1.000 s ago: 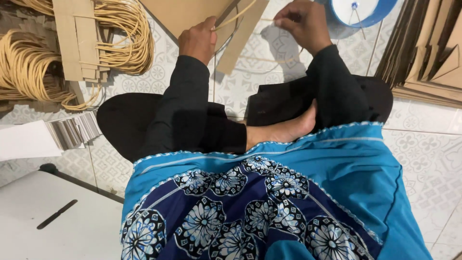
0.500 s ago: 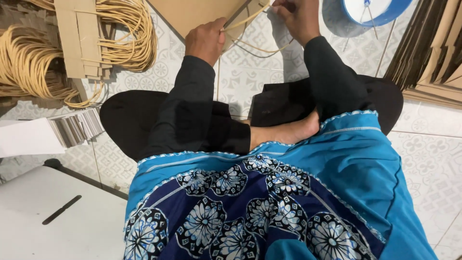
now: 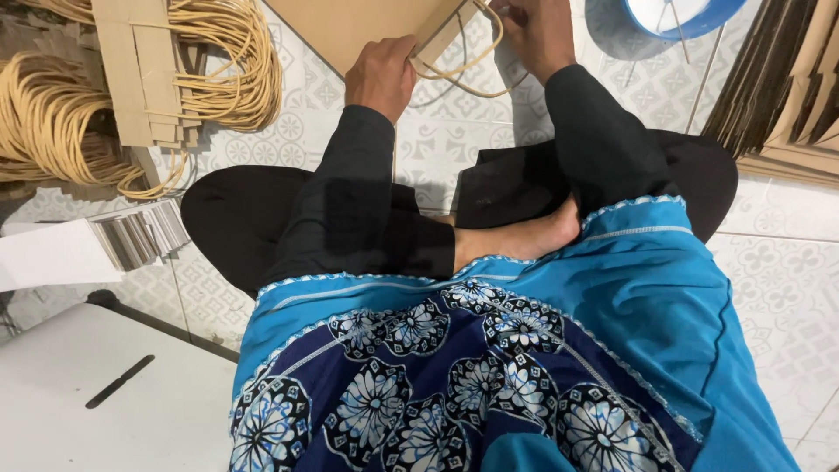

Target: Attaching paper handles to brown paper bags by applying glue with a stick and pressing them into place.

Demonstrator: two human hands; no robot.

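hands pinch a cord loop (image 3: pixel 459 74) on cardboard (image 3: pixel 367 26); right hand (image 3: pixel 537 31) cropped; left hand (image 3: pixel 382 77) knuckles-up

I am seeing my right hand (image 3: pixel 537 31) cut by the top edge, so its fingertips are not showing. The brown cardboard sheet (image 3: pixel 371 26) and the blue round container (image 3: pixel 677 13) are also running out at the top.

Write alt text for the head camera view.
Both hands, left hand and right hand, hold a cord handle against a brown paper bag on tiled floor. Cord bundles lie to the left.
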